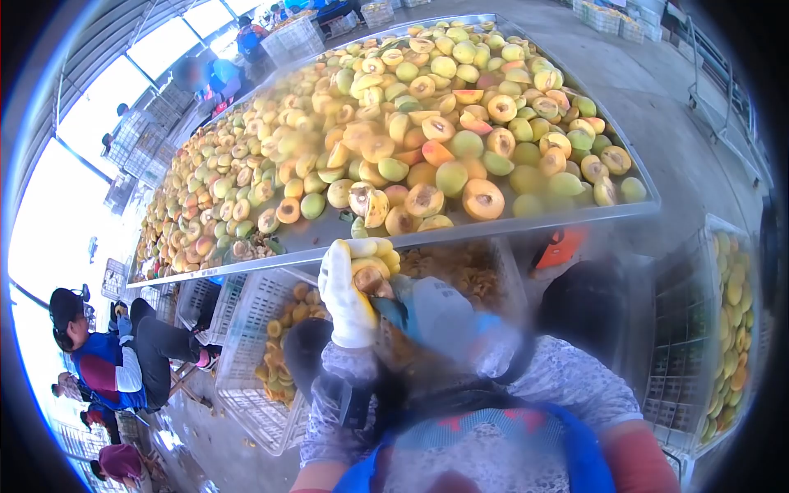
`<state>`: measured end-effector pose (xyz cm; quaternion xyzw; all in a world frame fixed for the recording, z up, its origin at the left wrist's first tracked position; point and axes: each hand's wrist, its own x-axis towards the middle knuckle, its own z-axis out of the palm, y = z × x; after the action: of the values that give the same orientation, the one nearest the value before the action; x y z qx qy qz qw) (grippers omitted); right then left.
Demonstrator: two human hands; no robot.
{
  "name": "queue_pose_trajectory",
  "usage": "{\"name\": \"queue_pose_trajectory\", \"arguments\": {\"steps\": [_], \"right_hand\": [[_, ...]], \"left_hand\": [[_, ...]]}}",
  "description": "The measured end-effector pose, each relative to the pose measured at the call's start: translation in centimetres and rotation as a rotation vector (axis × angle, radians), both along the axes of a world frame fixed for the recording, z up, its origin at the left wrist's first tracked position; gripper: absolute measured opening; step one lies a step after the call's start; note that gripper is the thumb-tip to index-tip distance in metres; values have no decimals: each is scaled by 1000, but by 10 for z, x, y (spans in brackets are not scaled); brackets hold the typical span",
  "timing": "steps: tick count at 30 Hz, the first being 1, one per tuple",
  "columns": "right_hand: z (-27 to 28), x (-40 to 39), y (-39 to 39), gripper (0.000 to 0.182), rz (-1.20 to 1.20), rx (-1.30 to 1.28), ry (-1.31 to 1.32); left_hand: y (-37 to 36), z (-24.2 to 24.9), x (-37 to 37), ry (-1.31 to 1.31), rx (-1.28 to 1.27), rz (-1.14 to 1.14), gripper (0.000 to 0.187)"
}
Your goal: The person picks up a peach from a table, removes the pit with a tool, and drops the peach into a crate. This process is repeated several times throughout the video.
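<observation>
While your gloved left hand (341, 297) held one cut fruit (371, 281), fingers curled closed, below the table rim (246, 265), your right hand (440, 311) was adjacent, finger opening indeterminable; next requirement, seemingly: steadiness.

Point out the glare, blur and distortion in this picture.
Head view: glare whites out the left background; a fisheye lens seems to bend the roof inside a dark rounded border; haze veils part of the heaped fruit; the right hand is smeared, while the left hand and the halved stone fruit near the tray's rim look clearer.
</observation>
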<state>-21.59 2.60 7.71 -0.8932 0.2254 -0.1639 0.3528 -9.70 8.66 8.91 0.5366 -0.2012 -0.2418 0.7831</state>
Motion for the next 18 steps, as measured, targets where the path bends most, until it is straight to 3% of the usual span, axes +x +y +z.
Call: {"name": "queue_pose_trajectory", "arguments": {"steps": [3, 6, 10, 12, 16, 18], "right_hand": [[-30, 8, 2, 35, 142, 17, -259], [-16, 8, 10, 39, 194, 650, -410], [-13, 7, 3, 47, 328, 927, -287], [-4, 2, -3, 49, 390, 1047, -248], [-7, 2, -15, 48, 443, 1102, -172], [-15, 2, -5, 46, 366, 894, -309]], "left_hand": [[2, -2, -3, 9, -26, -5, 49], [4, -11, 1, -73, -116, -46, 47], [8, -11, 1, -186, -98, -75, 48], [8, -2, 1, -37, -70, -113, 48], [11, 21, -3, 184, -49, -204, 47], [13, 12, 4, 80, 12, -242, 46]]}}
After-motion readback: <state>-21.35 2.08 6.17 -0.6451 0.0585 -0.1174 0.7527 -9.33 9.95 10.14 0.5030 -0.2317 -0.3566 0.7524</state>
